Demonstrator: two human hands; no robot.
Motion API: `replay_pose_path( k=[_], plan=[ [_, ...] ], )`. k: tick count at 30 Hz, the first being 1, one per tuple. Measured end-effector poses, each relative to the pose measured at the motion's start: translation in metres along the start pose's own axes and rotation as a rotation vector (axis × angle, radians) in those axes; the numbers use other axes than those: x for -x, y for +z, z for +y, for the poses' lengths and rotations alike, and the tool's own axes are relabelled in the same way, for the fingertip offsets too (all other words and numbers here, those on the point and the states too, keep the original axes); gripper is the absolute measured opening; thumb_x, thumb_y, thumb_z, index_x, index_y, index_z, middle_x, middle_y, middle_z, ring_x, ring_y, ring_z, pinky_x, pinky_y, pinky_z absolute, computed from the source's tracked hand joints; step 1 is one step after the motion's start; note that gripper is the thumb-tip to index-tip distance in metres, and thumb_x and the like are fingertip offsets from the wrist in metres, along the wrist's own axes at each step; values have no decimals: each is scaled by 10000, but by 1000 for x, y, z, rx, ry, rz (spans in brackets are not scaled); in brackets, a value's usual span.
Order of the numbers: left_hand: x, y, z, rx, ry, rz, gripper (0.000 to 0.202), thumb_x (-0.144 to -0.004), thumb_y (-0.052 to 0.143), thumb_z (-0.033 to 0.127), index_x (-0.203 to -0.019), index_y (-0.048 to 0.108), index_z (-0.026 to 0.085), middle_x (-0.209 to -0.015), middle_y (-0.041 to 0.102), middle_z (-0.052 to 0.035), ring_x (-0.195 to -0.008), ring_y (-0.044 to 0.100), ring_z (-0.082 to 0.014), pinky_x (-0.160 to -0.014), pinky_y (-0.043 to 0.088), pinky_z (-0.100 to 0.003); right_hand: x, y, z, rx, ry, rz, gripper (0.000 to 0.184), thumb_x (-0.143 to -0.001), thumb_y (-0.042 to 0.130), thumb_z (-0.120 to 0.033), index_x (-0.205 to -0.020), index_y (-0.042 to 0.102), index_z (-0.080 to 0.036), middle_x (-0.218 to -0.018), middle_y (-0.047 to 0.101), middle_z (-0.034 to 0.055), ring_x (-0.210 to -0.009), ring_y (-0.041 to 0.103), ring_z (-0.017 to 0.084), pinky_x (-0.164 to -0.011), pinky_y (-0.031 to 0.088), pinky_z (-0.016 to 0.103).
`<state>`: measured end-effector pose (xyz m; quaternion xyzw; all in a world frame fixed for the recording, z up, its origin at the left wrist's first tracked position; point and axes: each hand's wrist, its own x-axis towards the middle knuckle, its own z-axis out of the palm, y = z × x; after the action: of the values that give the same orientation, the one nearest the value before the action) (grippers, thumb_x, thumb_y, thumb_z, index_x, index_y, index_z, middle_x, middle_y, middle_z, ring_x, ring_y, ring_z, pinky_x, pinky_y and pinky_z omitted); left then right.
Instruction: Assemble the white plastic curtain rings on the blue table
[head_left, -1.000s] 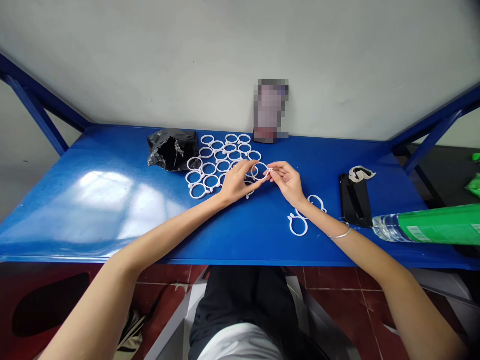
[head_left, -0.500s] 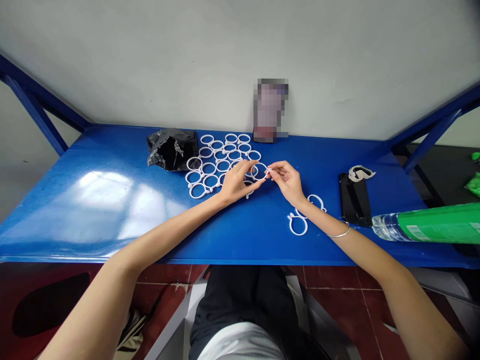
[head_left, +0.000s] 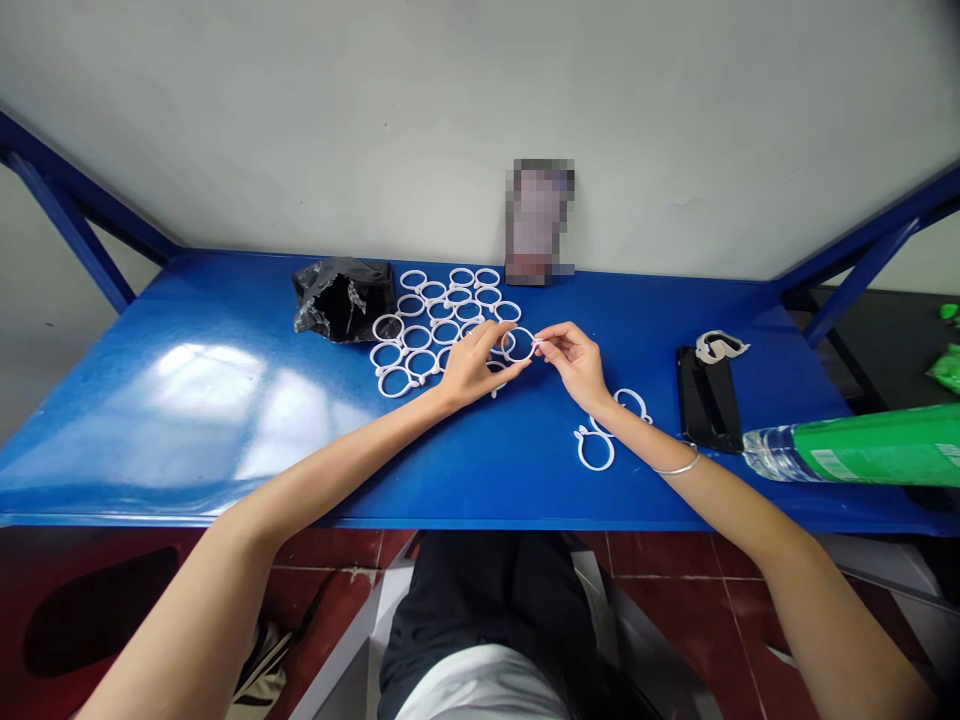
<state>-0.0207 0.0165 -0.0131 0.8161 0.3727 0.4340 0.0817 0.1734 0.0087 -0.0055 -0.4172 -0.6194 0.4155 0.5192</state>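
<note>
Left hand (head_left: 474,368) and right hand (head_left: 576,366) have fingers clamped on one white ring (head_left: 519,360) over the middle of a blue tabletop (head_left: 450,480); similar rings (head_left: 431,335) spread toward its back edge, beside a black bag (head_left: 373,278).

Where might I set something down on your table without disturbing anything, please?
Left of the black bag, the table is bare to its edge. A smaller patch lies between the right hand and black phone, behind the loose rings. Right of the bag, white rings crowd up to the left hand.

Smooth plastic rings (head_left: 596,469), glossy table (head_left: 450,490).
</note>
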Motion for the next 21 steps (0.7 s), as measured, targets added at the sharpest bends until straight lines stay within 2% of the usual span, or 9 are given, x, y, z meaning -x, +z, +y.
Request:
replay_pose_path(
  k=[15,21],
  plan=[
    [0,0,2,37,-18,-11,427,-902,618,469,-1201,514,183,-913,638,-45,-799,632,-149,-665,500,-238,2,1,-6,10,21,11,352,-818,695,-565,-877,639,-223,-838,678,10,-718,650,142,-679,533,285],
    [-1,0,2,84,44,24,270,-912,626,402,-1043,525,189,-907,624,-44,-775,612,-137,-615,483,-218,3,2,-7,-18,7,27,306,-854,679,-518,-930,628,-226,-814,674,-1,-694,648,124,-661,520,267]
  ],
)
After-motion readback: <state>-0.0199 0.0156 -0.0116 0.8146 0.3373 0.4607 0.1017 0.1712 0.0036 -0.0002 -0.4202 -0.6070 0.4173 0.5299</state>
